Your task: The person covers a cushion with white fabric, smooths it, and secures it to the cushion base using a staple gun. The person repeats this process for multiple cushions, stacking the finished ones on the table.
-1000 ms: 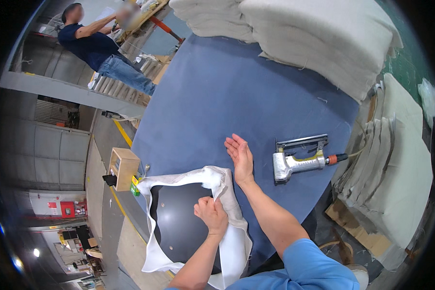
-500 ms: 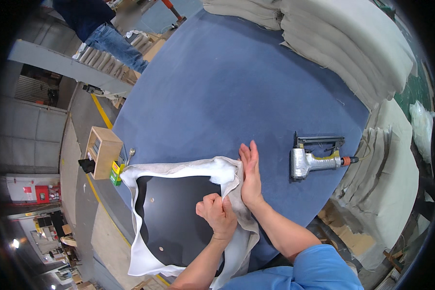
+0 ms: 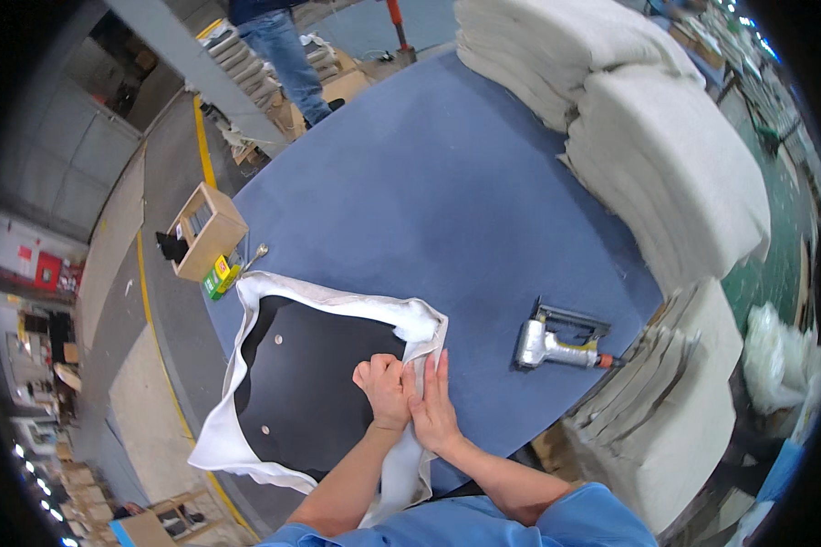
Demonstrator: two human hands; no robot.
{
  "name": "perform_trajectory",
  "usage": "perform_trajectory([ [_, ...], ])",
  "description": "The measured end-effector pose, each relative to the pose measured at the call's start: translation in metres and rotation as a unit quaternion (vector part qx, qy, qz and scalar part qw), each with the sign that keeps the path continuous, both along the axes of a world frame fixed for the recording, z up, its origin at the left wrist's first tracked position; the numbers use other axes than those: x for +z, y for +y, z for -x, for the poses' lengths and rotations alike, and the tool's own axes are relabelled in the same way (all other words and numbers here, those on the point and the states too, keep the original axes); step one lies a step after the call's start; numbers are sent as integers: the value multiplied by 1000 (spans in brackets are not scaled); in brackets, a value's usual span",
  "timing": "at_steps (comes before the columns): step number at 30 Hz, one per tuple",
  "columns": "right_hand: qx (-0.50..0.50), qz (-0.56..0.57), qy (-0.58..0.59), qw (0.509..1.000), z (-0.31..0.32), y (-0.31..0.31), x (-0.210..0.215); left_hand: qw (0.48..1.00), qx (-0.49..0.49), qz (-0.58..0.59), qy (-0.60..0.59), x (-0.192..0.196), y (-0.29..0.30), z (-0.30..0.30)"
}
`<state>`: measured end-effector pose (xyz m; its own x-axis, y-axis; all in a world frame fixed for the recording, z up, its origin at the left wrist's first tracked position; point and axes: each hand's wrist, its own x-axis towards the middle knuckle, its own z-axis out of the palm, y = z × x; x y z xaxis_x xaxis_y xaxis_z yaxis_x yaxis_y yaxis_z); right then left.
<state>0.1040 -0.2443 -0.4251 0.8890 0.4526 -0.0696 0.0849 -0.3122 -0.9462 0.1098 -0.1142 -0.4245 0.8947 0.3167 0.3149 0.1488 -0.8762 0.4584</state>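
Note:
A black seat panel [image 3: 315, 383] with small round holes lies on the blue table, ringed by white padding [image 3: 418, 325] and a light grey fabric cover [image 3: 337, 299]. My left hand [image 3: 386, 392] is closed in a fist over the panel's right side, gripping the turned-in edge of the cover. Against the outside of that same edge rests my right hand [image 3: 435, 415], its fingers stretched out and touching the fabric, close beside the left. To the right lies a silver staple gun [image 3: 540, 348] with a black magazine, untouched.
Thick stacks of grey fabric [image 3: 670, 164] line the table's far right, with more fabric [image 3: 666, 410] nearer. A wooden box [image 3: 214, 239], a green-yellow carton [image 3: 217, 278] and a metal tool [image 3: 261, 251] sit at the left edge. Beyond the table stands another person [image 3: 283, 55].
My right hand has slid down along the cover's edge toward my left hand, which keeps its grip. The whole view has turned and shifted.

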Motion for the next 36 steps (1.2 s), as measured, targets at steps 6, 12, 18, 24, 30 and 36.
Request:
perform_trajectory([
  [6, 29, 99, -21, 994, -45, -111, 49, 1000, 23, 0, -5, 10, -4, -2],
  [12, 44, 349, -182, 918, -115, -202, 49, 999, 34, 7, -24, 16, -5, -1],
  [18, 122, 355, -136, 917, -146, -197, 36, 998, 52, 28, -17, 24, -5, 0],
  [24, 135, 290, 27, 947, -155, -157, 81, 996, 65, 56, -3, 26, -5, 6],
  [30, 307, 199, -32, 930, -144, -90, 122, 995, 78, 52, -24, 26, -7, 7],
  [36, 320, 128, 127, 930, -141, -63, 104, 996, 82, 37, 9, 27, -6, 5],
])
